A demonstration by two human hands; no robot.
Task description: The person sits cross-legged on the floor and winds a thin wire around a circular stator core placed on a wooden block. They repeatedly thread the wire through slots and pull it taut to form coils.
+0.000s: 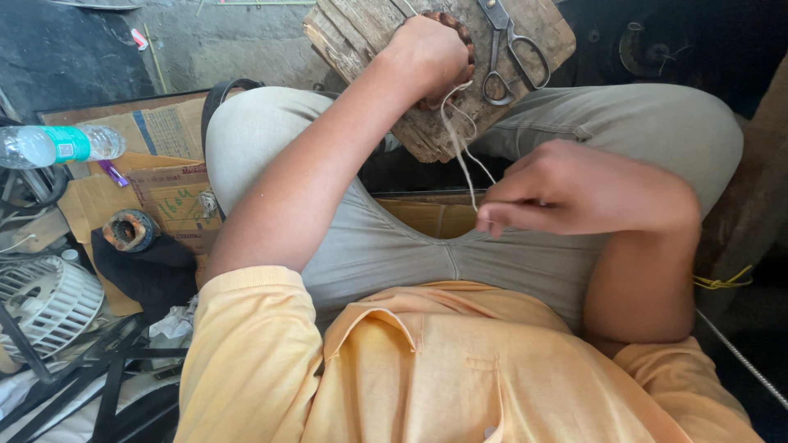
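Note:
My left hand (427, 56) rests on a worn wooden block (361, 33) beyond my knees, fingers closed on the upper end of a thin pale string (458, 152). A ring of brown beads (460, 33) curves around that hand on the block. My right hand (574, 190) hovers over my lap, thumb and fingers pinched on the lower end of the same string, which runs taut between both hands. Metal scissors (513, 49) lie shut on the block, just right of my left hand.
A clear plastic bottle (57, 145) lies at the left on cardboard sheets (176, 201). A white fan wheel (45, 299), a small round rusty part (129, 230) and black metal rods (98, 377) crowd the lower left. Yellow cord (722, 280) lies at the right.

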